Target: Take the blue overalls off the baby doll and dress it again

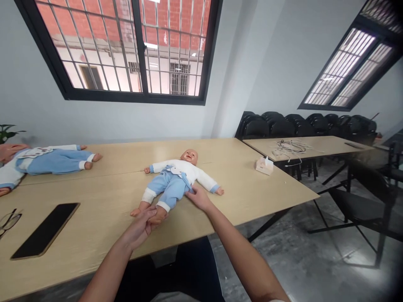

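A baby doll (178, 176) in a white top and light blue trousers lies on its back on the wooden table (239, 184), head toward the window. My left hand (141, 226) is closed round the doll's feet at the near end. My right hand (198, 197) rests on the doll's hip at the edge of the blue trousers, its fingers pinching the cloth there.
A second doll (47, 161) in the same clothes lies at the far left. A black phone (45, 230) and glasses (8, 221) lie near the left front edge. A tissue box (264, 165) and cables (291, 147) lie to the right. Black chairs (355, 201) stand beyond.
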{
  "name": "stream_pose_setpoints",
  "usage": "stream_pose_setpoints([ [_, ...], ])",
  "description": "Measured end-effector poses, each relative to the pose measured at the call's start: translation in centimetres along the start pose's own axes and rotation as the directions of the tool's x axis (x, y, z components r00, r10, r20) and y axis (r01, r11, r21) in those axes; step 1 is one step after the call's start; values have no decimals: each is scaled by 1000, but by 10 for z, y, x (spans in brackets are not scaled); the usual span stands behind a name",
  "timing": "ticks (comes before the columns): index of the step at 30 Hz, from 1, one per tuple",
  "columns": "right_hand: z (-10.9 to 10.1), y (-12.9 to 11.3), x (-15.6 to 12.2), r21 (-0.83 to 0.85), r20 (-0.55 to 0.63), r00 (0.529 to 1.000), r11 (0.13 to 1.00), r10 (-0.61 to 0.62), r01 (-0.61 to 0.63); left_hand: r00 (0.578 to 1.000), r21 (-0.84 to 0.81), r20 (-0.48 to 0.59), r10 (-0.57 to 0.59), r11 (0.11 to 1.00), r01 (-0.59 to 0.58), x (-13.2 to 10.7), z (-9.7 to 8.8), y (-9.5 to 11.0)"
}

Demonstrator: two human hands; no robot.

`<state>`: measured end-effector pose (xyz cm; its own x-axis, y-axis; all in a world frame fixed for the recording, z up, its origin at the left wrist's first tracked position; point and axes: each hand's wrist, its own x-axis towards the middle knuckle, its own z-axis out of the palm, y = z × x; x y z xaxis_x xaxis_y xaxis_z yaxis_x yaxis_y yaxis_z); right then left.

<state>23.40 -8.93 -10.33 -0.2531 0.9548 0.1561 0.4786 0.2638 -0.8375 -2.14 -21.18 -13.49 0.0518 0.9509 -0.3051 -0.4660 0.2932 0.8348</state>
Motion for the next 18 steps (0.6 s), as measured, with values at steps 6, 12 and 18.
stream_pose_setpoints([
  [6, -1, 9, 0, -257, -14, 1000, 966, 0, -4, 999, -89, 34, -21, 996, 24, -9, 0, 12],
  [12, -17, 17, 19, -458, -206, 974, 871, 91, -178, 996, -27, 63, -70, 997, 72, -21, -21, 14],
  [18, -17, 15, 33, -429, -312, 942, 866, 123, -256, 1000, 192, -3, -15, 981, 15, -27, -24, 3],
])
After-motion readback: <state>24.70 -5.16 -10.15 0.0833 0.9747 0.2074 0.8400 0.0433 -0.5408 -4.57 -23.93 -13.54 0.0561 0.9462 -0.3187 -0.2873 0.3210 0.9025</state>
